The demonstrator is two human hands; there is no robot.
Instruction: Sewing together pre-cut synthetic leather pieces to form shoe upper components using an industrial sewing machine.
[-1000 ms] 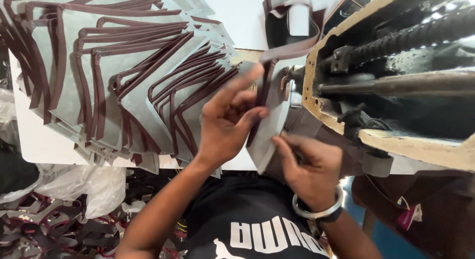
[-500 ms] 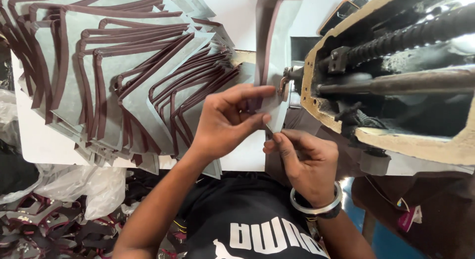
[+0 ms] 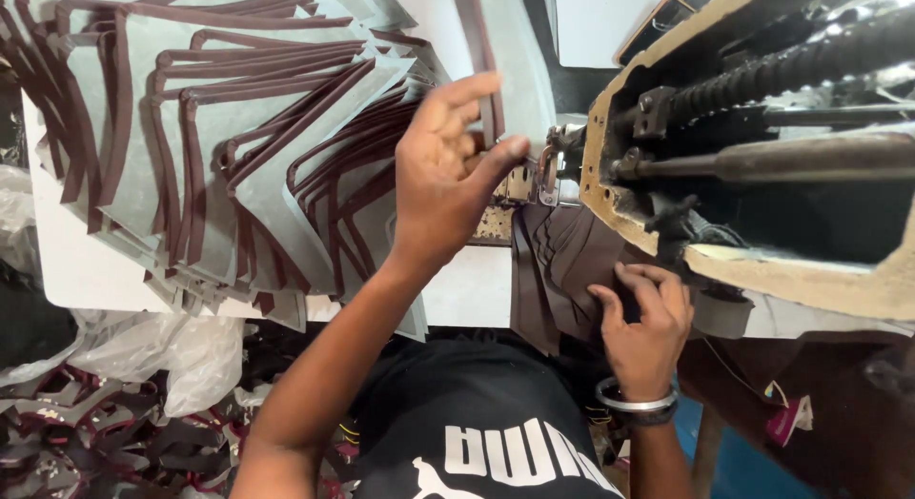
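1. The left hand (image 3: 448,165) pinches a grey piece with brown edging (image 3: 510,70) against the presser foot (image 3: 546,172) of the sewing machine (image 3: 762,146). This looks like the feeding step.
2. The right hand (image 3: 643,318), at 5 o'clock from the foot, rests with fingers spread on loose brown pieces (image 3: 558,261), gripping nothing.
3. Any next move probably calls for keeping the edging straight under the foot.
4. At 9 o'clock, trimmed grey pieces (image 3: 238,146) fan across the white surface (image 3: 86,270).
5. Below it are a plastic bag (image 3: 181,351) and floor scraps (image 3: 76,442).
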